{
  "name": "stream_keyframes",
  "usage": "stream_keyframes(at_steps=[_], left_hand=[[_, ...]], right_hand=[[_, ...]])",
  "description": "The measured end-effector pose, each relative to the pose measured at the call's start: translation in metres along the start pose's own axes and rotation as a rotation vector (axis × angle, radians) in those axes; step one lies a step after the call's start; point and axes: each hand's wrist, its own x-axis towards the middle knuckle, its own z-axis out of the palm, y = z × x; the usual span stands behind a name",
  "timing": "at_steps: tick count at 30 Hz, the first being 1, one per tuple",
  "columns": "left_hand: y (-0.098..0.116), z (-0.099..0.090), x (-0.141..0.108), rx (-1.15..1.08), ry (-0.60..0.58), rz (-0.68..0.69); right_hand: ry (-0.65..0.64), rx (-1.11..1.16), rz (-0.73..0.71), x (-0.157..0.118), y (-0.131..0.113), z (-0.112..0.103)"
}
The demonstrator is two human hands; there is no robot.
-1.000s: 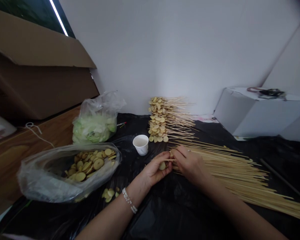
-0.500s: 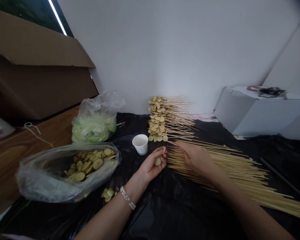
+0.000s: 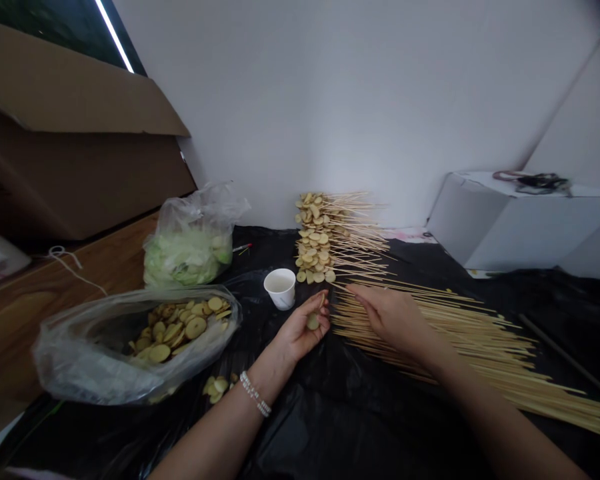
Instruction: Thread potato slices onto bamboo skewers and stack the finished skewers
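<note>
My left hand (image 3: 300, 330), with a beaded bracelet at its wrist, has its fingers curled around potato slices (image 3: 313, 322). One slice is pinched on edge near the fingertips, and another lies against the palm. My right hand (image 3: 387, 313) is closed on a thin wooden skewer whose front end sticks out to the left. Beneath that hand lies a wide spread of bare skewers (image 3: 460, 333). Just beyond both hands is a stack of skewered potato slices (image 3: 314, 240), sticks pointing right. A white paper cup (image 3: 280, 291) stands left of the stack.
On the left, an open plastic bag (image 3: 80, 367) holds potato slices, with a few loose slices (image 3: 217, 388) beside it. Behind it sits a bag of pale green vegetables (image 3: 187, 257). A cardboard box (image 3: 90, 173) and a white box (image 3: 520, 227) flank the black plastic sheet (image 3: 350, 420).
The slice at my left fingertips has turned more edge-on. My right hand has shifted slightly left with the skewer. The bags, cup and stack look unchanged.
</note>
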Motion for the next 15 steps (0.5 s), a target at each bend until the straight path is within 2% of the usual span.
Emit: stream_keyframes(at_steps=[6, 15], left_hand=[[-0.0002, 0.0005, 0.001, 0.0, 0.002, 0.027], [-0.0003, -0.0023, 0.0045, -0.014, 0.012, 0.032]], right_hand=[[-0.075, -0.026, -0.011, -0.0004, -0.0056, 0.0003], [-0.103, -0.102, 0.017, -0.002, -0.0089, 0.0002]])
